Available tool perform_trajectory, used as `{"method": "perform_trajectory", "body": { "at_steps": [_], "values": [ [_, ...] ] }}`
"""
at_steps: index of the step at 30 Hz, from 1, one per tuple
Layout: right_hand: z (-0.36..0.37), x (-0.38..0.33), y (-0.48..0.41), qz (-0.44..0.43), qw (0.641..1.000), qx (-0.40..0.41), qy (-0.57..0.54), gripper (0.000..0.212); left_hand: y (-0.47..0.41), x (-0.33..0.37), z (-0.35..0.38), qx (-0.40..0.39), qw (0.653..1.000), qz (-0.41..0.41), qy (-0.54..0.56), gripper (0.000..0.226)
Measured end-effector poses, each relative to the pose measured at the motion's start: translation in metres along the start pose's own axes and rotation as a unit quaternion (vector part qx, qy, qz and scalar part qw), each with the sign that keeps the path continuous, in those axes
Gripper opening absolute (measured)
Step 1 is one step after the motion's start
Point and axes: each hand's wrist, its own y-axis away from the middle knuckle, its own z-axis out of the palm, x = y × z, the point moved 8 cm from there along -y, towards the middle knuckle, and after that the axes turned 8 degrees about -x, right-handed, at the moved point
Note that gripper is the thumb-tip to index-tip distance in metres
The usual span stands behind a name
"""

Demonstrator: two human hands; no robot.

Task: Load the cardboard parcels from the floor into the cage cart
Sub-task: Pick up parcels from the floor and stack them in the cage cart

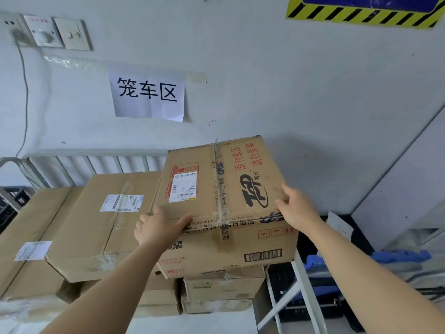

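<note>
A brown cardboard parcel (pixel 216 179) with red and black print and a white label sits on top of a stack of smaller parcels (pixel 221 289) inside the cage cart (pixel 96 162). My left hand (pixel 159 225) grips its near left corner. On its near right edge lies my right hand (pixel 296 210), fingers over the top. A larger flat parcel (pixel 101 220) with a shipping label lies beside it to the left, and another long parcel (pixel 31 237) is further left.
The cart's grey barred back stands against a white wall with a paper sign (pixel 148 92). A white cart frame post (pixel 303 292) runs at the right. Blue plastic crates (pixel 395 259) and dark bins lie on the floor at right. Wall sockets (pixel 45 32) with a cable are top left.
</note>
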Motion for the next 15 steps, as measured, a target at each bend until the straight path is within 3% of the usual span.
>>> {"method": "perform_trajectory", "body": {
  "at_steps": [6,15],
  "values": [
    [0.042,0.016,-0.019,0.010,0.999,-0.049,-0.016,0.060,-0.010,-0.020,0.011,-0.001,0.999,-0.028,-0.029,0.083],
    [0.098,0.069,-0.032,0.060,0.993,-0.095,-0.027,0.056,-0.039,-0.023,0.057,-0.024,0.995,-0.024,-0.090,0.092]
  ]
}}
